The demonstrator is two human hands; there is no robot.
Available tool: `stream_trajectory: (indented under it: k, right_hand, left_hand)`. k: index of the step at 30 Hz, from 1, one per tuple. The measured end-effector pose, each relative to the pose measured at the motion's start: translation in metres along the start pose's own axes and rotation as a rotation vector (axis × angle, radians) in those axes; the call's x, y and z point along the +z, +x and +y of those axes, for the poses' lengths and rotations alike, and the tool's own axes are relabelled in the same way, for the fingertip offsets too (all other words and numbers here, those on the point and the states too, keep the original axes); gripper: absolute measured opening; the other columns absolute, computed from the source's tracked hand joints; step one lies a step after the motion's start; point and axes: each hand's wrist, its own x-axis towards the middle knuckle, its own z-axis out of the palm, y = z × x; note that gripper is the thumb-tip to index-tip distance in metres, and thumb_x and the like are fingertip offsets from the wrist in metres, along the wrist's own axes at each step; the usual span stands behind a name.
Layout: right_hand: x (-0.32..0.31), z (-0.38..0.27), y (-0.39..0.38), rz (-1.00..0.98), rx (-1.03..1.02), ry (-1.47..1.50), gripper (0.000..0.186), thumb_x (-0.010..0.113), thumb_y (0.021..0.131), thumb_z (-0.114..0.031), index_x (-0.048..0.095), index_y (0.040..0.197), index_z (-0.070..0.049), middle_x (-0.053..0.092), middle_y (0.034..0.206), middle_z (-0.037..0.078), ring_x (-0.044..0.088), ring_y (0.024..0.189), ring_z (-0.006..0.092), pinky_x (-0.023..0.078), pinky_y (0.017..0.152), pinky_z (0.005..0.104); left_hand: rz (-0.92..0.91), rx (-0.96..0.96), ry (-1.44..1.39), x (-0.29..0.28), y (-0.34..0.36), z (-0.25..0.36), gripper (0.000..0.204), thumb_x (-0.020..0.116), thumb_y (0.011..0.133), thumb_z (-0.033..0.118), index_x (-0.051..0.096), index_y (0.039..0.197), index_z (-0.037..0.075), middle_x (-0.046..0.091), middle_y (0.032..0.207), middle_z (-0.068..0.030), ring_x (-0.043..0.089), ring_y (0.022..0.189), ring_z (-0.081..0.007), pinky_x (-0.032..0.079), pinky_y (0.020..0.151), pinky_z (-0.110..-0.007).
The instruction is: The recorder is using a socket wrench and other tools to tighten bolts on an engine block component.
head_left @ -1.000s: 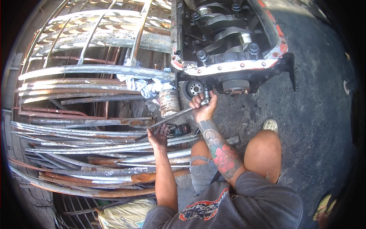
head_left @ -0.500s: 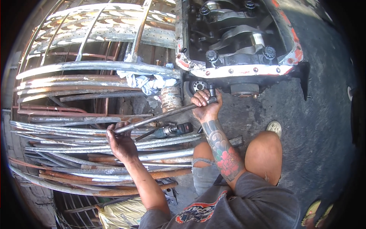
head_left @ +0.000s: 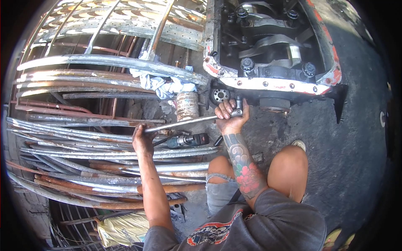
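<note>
Head view: the right hand (head_left: 231, 115) is clamped on the socket head of a long breaker bar (head_left: 188, 121), set at the front edge of an upturned engine block (head_left: 268, 83). The left hand (head_left: 143, 140) grips its far end. Bearing-cap bolts (head_left: 247, 65) remain seated.

The long wrench handle (head_left: 184, 122) is bright silver. The engine block (head_left: 272, 54) is black inside, its rim white flaked with orange-red. At nine o'clock, bent pipes (head_left: 83, 138) run grey streaked with rust brown. The rag (head_left: 163, 85) is white and pale blue. The power tool (head_left: 188, 140) is black. The right forearm (head_left: 243, 167) carries a tattoo of grey swirls with red and green flowers.
</note>
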Motion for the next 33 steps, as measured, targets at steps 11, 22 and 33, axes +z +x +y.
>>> stream_trajectory:
  k: [11,22,33]
  right_hand:
    - [0.018,0.007,-0.005,0.049,0.082,0.283,0.041,0.030,0.092,-0.041,0.044,0.067,-0.012,0.041,0.059,-0.001,0.035,0.044,0.0101,0.031,0.046,0.0256]
    - [0.013,0.001,-0.001,0.241,0.020,-0.026,0.029,0.036,0.084,-0.033,0.044,0.065,-0.013,0.039,0.052,0.000,0.032,0.041,0.0127,0.029,0.046,0.0289]
    - [0.011,0.018,0.011,0.139,-0.191,0.018,0.029,0.041,0.082,-0.035,0.046,0.065,-0.011,0.042,0.054,0.000,0.035,0.044,0.0128,0.031,0.046,0.0284]
  left_hand:
    - [-0.108,0.591,0.040,0.038,-0.063,0.079,0.022,0.046,0.096,0.017,0.057,0.103,-0.001,0.057,0.080,-0.0090,0.060,0.076,-0.0221,0.051,0.076,-0.036]
    - [-0.012,0.232,0.269,-0.001,-0.033,0.008,0.030,0.045,0.095,0.027,0.060,0.105,0.003,0.056,0.090,-0.0073,0.059,0.080,-0.0177,0.054,0.062,-0.028]
    - [-0.165,0.189,0.274,0.043,0.041,0.028,0.028,0.048,0.096,0.025,0.054,0.114,0.005,0.057,0.094,-0.0100,0.062,0.076,-0.0210,0.054,0.061,-0.031]
